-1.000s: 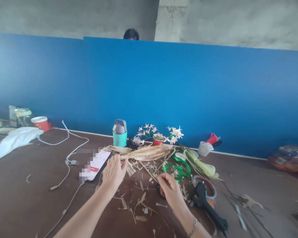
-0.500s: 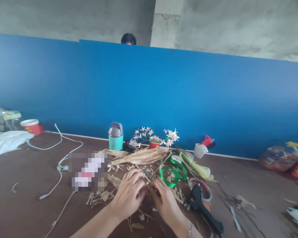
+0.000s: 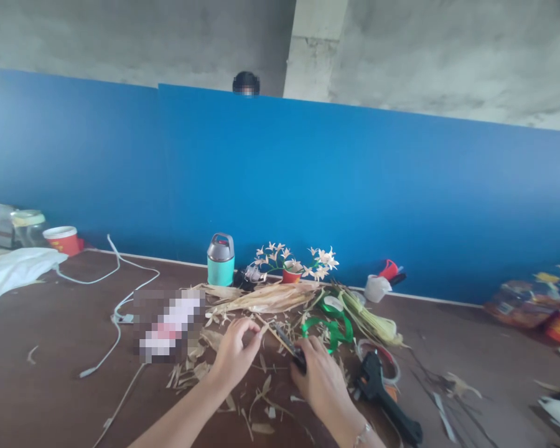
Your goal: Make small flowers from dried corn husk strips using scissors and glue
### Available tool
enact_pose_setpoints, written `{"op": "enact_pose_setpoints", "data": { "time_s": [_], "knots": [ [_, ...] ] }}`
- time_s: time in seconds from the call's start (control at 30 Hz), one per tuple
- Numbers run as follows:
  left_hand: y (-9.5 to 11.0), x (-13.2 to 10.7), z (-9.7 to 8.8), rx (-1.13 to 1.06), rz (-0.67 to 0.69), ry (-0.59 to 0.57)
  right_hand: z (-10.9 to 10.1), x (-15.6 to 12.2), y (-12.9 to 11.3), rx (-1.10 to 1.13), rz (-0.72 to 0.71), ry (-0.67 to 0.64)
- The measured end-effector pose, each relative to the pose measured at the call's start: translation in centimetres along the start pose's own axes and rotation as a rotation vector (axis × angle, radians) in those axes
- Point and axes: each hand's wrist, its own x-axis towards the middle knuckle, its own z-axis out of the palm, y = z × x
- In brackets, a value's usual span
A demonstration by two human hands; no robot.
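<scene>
My left hand [image 3: 234, 351] is closed in a pinch on a thin strip of dried husk [image 3: 264, 324] near the middle of the brown table [image 3: 51, 386]. My right hand [image 3: 320, 379] grips a pair of scissors [image 3: 289, 344], blades pointing up-left towards the strip. Dried corn husks [image 3: 266, 298] lie just beyond both hands, with husk scraps [image 3: 261, 398] scattered around them. A green ribbon [image 3: 329, 326] is curled to the right of the scissors.
A black glue gun [image 3: 385, 398] lies right of my right hand. A teal container [image 3: 221, 260], a small pot of husk flowers [image 3: 292, 264], a white cable [image 3: 116, 298] and a phone [image 3: 168, 323] sit behind. A blue partition [image 3: 354, 199] backs the table; a person's head shows over it.
My hands had come together over the scraps and have now parted slightly. The left hand lifted a strip up, and the scissors' blades show again in my right hand.
</scene>
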Motion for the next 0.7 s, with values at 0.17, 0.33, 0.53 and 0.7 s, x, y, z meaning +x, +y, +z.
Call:
{"op": "enact_pose_setpoints", "data": {
  "time_s": [0.17, 0.33, 0.53, 0.7],
  "knots": [
    [-0.6, 0.4, -0.1, -0.102, -0.083, 0.034, -0.7, 0.4, 0.5, -0.239, 0.099, 0.047],
    [-0.2, 0.5, 0.0, -0.172, -0.128, 0.010, -0.7, 2.1, -0.5, -0.233, -0.039, -0.124],
    [-0.2, 0.6, 0.0, -0.278, -0.210, -0.018, 1.0, 4.5, -1.1, -0.240, -0.050, -0.151],
    [-0.6, 0.7, 0.0, -0.333, -0.268, 0.023, 0.5, 5.4, -0.6, -0.153, -0.058, -0.102]
  ]
}}
